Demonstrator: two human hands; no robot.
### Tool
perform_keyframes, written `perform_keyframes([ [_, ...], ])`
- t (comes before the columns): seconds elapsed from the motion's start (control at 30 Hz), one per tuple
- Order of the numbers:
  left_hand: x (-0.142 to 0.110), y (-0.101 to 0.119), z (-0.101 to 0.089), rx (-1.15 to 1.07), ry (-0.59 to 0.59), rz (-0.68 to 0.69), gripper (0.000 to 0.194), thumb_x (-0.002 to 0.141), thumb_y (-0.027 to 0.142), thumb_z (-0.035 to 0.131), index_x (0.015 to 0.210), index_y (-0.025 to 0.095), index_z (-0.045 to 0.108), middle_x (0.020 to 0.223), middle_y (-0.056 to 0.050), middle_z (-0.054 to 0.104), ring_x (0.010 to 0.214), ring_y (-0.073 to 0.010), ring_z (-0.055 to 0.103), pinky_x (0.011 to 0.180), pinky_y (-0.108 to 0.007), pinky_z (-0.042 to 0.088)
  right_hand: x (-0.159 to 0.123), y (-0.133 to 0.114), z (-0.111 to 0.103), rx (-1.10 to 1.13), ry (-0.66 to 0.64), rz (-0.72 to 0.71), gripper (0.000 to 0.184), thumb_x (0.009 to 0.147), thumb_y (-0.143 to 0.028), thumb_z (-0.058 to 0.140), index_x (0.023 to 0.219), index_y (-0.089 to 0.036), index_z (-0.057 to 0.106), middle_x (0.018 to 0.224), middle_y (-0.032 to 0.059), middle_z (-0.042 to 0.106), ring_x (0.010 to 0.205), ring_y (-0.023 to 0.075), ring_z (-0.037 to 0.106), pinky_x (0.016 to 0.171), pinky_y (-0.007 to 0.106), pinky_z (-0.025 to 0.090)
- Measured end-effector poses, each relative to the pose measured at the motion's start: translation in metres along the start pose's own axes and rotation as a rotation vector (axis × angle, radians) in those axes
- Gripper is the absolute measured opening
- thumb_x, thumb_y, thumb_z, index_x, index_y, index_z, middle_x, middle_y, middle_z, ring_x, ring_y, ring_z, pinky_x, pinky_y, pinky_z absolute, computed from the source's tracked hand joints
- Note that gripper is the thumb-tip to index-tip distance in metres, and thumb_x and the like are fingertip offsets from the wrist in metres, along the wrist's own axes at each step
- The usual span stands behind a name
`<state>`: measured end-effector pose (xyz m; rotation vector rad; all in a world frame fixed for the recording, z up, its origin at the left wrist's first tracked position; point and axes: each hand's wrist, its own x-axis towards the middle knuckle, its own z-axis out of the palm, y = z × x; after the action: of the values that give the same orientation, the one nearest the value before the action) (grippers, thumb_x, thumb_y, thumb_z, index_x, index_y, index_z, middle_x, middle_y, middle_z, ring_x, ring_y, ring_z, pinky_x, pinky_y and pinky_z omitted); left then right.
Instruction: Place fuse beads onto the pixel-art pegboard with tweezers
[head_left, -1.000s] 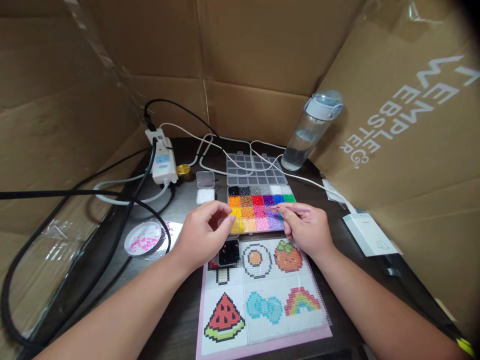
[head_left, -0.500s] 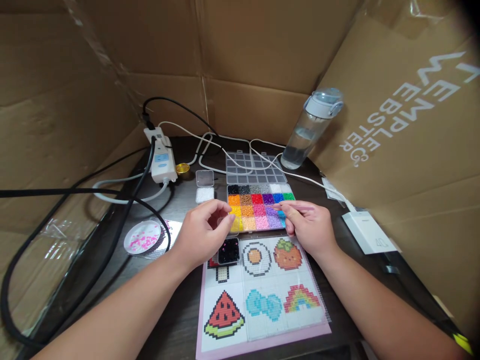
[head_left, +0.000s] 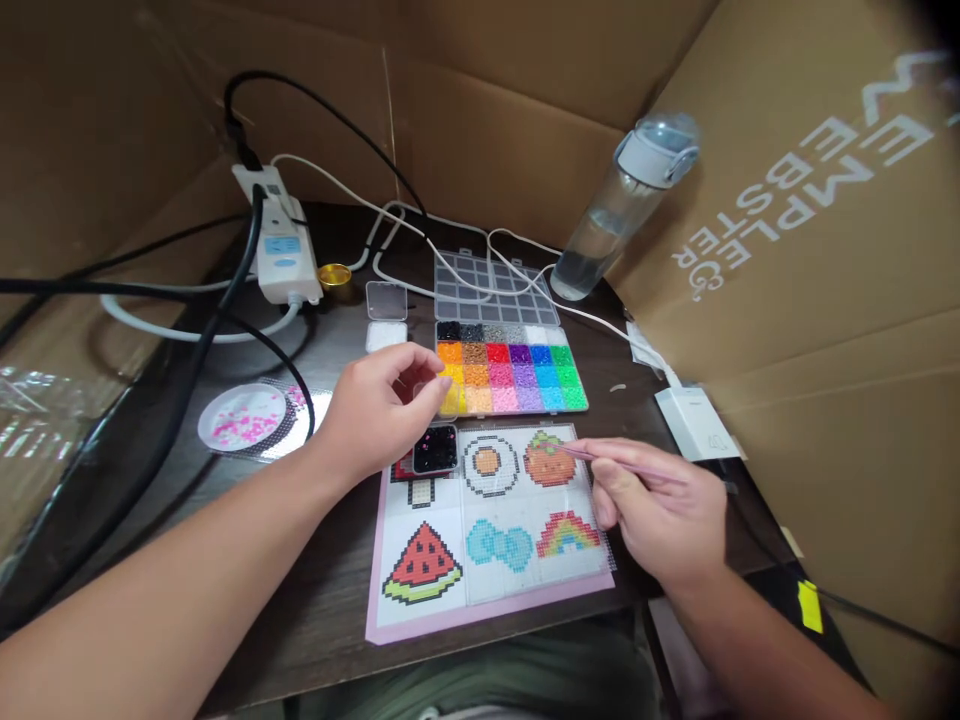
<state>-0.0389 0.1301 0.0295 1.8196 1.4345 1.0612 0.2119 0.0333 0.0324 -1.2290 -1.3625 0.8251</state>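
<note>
My right hand is closed around slim pink tweezers, whose tips are over the orange fruit pattern on the clear pegboard. Whether a bead is between the tips is too small to tell. My left hand is curled, thumb and forefinger pinched by the raised clear lid of a small box of black beads; its other fingers are partly hidden. That box overlaps the mushroom picture on the pattern sheet. Beyond it lies the sorted bead case, lid folded back.
A water bottle stands behind the bead case. On the left are a power strip, black and white cables, and a round dish of pink beads. A white charger lies on the right, with cardboard walls around.
My right hand has moved from above the bead case toward me, bringing the tweezers over the fruit pattern. My left hand stays beside the black bead box. The view has shifted.
</note>
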Motion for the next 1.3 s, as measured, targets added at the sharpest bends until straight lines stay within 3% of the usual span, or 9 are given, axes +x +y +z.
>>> perform_keyframes([
  [0.1,0.000,-0.001,0.001,-0.008,-0.002,0.007,0.012,0.080,0.032,0.066,0.081,0.020,0.066,0.070,0.001,0.066,0.058,-0.0121,0.057,0.055,-0.025,0.045,-0.012,0.013,0.001,-0.033,0.006,0.028,0.016,0.091,-0.020,0.066,0.096,-0.020,0.081,0.049,-0.0021,0.062,0.035,0.0093,0.052,0.035,0.023,0.047],
  [0.27,0.000,-0.002,0.002,-0.013,0.005,0.006,0.011,0.079,0.032,0.067,0.082,0.021,0.066,0.072,0.001,0.066,0.059,-0.0125,0.057,0.056,-0.025,0.046,-0.016,0.024,0.004,-0.079,0.050,0.044,0.016,0.090,-0.023,0.066,0.096,-0.019,0.081,0.050,-0.0011,0.063,0.036,0.0106,0.054,0.036,0.024,0.048],
  [0.7,0.000,0.000,0.002,-0.020,0.006,0.006,0.011,0.079,0.032,0.066,0.080,0.021,0.066,0.071,0.001,0.066,0.058,-0.0122,0.056,0.055,-0.025,0.045,-0.013,0.024,0.006,-0.093,0.002,0.049,0.017,0.090,-0.022,0.066,0.096,-0.021,0.081,0.059,0.0015,0.070,0.036,0.0094,0.054,0.037,0.024,0.049],
  [1.3,0.000,0.000,0.002,-0.013,0.009,0.008,0.009,0.079,0.030,0.066,0.080,0.021,0.066,0.070,0.002,0.065,0.058,-0.0116,0.056,0.055,-0.024,0.045,-0.014,0.024,0.004,-0.080,0.002,0.084,0.017,0.091,-0.024,0.066,0.098,-0.019,0.081,0.049,-0.0020,0.062,0.035,0.0093,0.051,0.037,0.023,0.047],
])
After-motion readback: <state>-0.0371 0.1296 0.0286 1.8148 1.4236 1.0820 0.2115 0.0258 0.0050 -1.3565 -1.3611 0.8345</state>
